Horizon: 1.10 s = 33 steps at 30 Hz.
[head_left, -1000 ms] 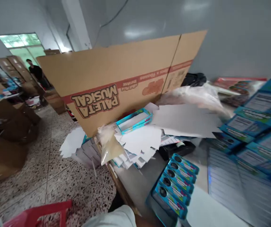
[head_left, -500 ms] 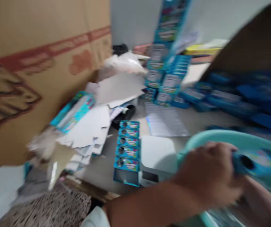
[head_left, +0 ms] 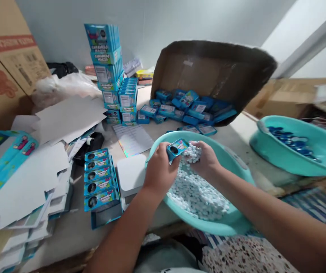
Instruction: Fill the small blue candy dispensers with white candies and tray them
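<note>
Candy box (head_left: pixel 177 148), small and blue, now sits pinched in the left hand (head_left: pixel 160 172) over the teal basin (head_left: pixel 237 223); at three o'clock, the right hand (head_left: pixel 205 159) cups white candies (head_left: pixel 193 151), both newly in view.

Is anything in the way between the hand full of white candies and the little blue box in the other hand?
Nothing visible is. The right hand, full of white candies, sits right beside the little blue box held in the left hand, both above the teal basin.
</note>
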### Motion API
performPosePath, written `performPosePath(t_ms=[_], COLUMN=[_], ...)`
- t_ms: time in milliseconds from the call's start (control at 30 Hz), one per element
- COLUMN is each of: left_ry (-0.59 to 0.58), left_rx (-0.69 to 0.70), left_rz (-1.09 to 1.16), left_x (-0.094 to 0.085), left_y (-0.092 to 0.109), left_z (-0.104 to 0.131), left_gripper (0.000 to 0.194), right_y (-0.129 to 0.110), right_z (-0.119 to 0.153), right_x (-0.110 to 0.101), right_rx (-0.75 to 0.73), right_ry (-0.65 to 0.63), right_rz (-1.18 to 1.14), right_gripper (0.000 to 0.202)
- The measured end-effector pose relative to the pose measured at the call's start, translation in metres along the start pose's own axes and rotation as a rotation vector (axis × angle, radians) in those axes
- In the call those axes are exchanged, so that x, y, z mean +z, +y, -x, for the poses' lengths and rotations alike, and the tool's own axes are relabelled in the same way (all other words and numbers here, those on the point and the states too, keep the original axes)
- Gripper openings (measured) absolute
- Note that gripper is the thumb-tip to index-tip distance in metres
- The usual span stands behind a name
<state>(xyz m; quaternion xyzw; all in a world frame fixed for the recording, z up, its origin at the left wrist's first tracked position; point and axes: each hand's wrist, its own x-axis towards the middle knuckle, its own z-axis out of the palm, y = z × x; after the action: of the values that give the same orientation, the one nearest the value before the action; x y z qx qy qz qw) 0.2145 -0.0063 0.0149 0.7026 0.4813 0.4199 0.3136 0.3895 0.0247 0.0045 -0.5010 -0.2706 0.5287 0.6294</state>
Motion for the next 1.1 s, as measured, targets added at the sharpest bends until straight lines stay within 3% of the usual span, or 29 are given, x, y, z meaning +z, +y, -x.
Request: performPosePath(t_ms=[100, 200, 333, 433, 533, 667, 1100], left_ry=[-0.009, -0.032, -0.08, -0.079, -0.106, -0.175, -0.192], left_rx=[0.03, 0.032, 0.021, 0.025, -0.059, -0.187, -0.096], left_rz=[-0.061, -0.141, -0.231, -0.222, -0.224, -0.253, -0.288], left_x=[-0.001, -0.002, -0.002, -0.001, 0.0, 0.0, 0.0], left_y=[0.001, 0.003, 0.005, 0.007, 0.012, 0.02, 0.02], left_z=[0.002, 0.005, 0.007, 0.007, 0.005, 0.003, 0.006], left_gripper=[0.033, 0.027, 0.022, 0.026, 0.032, 0.033, 0.027], right_y=[-0.02, -0.04, -0.062, -0.069, -0.067, -0.059, -0.041], right_z=[0.001, 0.007, 0.017, 0.025, 0.033, 0.039, 0.039], right_x=[0.0, 0.007, 0.028, 0.049, 0.064, 0.065, 0.062], right_rx=[0.062, 0.026, -0.029, 0.036, 0.092, 0.058, -0.234], right_ry=[0.029, 0.023, -0.017, 0.033, 0.051, -0.002, -0.09], right_rz=[-0.134, -0.205, -0.27, -0.353, -0.359, -0.304, -0.13], right_gripper=[0.018, 0.022, 0.033, 0.034, 0.033, 0.039, 0.047])
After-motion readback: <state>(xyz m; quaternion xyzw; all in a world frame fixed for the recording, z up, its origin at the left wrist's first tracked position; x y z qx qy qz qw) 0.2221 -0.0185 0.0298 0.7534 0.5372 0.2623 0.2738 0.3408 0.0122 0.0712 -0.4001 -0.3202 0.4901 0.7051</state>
